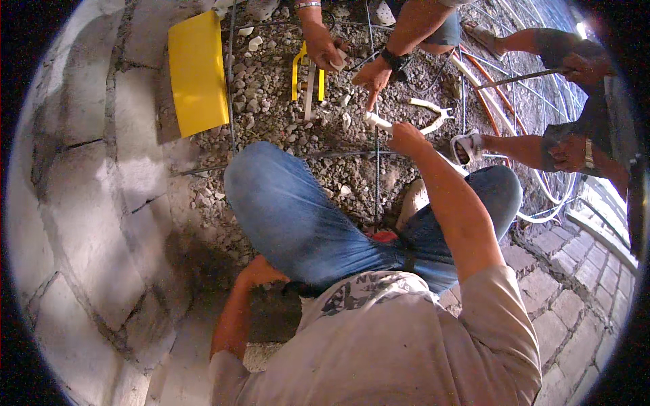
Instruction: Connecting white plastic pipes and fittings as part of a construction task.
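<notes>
A: White plastic pipe piece (377, 120), short, lies just above the gravel (271, 108) and the rebar grid (376, 176). Right hand (406, 137) is closed round its near end, fingers curled; the far end is met by a co-worker's hand (371, 76), index finger pointing down onto it.

B: Left hand?

A: Left hand (259, 272) is down beside the left thigh, at the foot of the grey block wall (81, 203). Partly behind the knee; cannot tell whether it is open or gripping anything.

B: Progress, as judged?

A: Early to middle. Steel bars are laid, white and orange conduit (484, 95) runs in curves on the right, a white branched fitting (433, 115) rests near the pipe piece. The piece itself looks not yet joined to anything; fitting remains.

B: Unclear items?

A: The co-worker's other hand (326, 51) holds something small, not identifiable. The yellow tool (306, 76) under it is half covered. Yellow board (198, 71) leans by the wall. A second person's limbs, right edge, are cropped.
</notes>
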`<act>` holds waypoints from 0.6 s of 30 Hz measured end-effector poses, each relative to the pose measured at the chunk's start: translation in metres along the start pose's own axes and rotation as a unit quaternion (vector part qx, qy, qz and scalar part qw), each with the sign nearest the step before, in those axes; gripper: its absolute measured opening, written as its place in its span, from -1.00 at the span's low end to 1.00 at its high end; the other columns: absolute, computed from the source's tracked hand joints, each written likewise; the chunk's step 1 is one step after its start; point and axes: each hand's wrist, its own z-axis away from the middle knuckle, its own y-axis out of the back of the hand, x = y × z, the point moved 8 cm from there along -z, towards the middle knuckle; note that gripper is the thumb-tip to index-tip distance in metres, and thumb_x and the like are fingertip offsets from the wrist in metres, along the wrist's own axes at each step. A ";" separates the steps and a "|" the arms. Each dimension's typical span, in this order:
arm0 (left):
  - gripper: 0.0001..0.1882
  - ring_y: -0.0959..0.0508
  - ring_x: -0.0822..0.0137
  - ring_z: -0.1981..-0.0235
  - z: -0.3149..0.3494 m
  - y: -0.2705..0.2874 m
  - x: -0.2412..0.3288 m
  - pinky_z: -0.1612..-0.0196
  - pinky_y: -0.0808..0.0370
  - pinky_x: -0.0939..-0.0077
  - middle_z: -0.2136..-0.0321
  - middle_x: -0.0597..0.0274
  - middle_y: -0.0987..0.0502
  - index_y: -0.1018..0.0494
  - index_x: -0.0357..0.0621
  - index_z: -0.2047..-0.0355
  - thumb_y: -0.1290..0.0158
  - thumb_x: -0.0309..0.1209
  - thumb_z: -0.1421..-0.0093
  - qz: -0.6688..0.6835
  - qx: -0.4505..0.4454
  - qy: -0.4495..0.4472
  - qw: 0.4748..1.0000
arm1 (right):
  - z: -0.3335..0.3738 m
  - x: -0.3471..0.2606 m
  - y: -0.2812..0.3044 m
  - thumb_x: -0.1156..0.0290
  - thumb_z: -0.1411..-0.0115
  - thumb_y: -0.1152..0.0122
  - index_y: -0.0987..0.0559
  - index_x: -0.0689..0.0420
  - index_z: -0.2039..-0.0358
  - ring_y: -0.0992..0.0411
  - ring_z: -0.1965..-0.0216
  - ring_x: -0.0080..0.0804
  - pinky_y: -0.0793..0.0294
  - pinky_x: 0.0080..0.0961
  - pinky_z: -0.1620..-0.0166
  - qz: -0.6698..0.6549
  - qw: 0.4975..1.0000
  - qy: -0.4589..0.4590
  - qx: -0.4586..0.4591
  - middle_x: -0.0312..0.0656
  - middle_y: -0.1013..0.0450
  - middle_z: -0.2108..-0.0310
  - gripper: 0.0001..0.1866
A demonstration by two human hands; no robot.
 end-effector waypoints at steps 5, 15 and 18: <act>-0.14 -0.57 0.12 -0.08 -0.001 -0.001 -0.002 -0.23 -0.45 0.16 -0.05 0.04 -0.62 -0.48 -0.23 -0.17 -0.55 -0.27 0.17 -0.083 0.031 -0.063 0.994 | 0.063 -0.051 0.034 0.20 -0.21 -0.28 -0.62 0.20 0.02 -0.63 0.06 0.02 -0.65 0.02 0.02 0.155 0.975 0.150 -0.053 0.04 -0.62 0.11 -0.59; -0.03 -0.44 0.02 -0.27 -0.005 0.000 0.002 -0.35 -0.35 0.13 -0.24 -0.04 -0.48 -0.36 -0.25 -0.28 -0.52 -0.11 0.07 0.076 0.034 -0.093 0.992 | 0.357 -0.133 0.218 0.20 -0.25 -0.28 -0.63 0.13 0.26 -0.54 0.15 -0.04 -0.55 -0.12 -0.02 -0.409 0.708 0.550 -0.172 -0.02 -0.56 0.24 -0.75; -0.02 -0.43 0.04 -0.28 -0.007 -0.005 -0.006 -0.35 -0.35 0.14 -0.25 -0.03 -0.46 -0.33 -0.26 -0.30 -0.52 -0.13 0.06 -0.002 -0.007 -0.037 0.999 | 0.418 -0.126 0.271 0.28 -0.25 -0.23 -0.60 0.14 0.35 -0.48 0.26 -0.11 -0.53 -0.10 -0.06 -0.436 0.593 0.670 -0.096 -0.07 -0.50 0.35 -0.82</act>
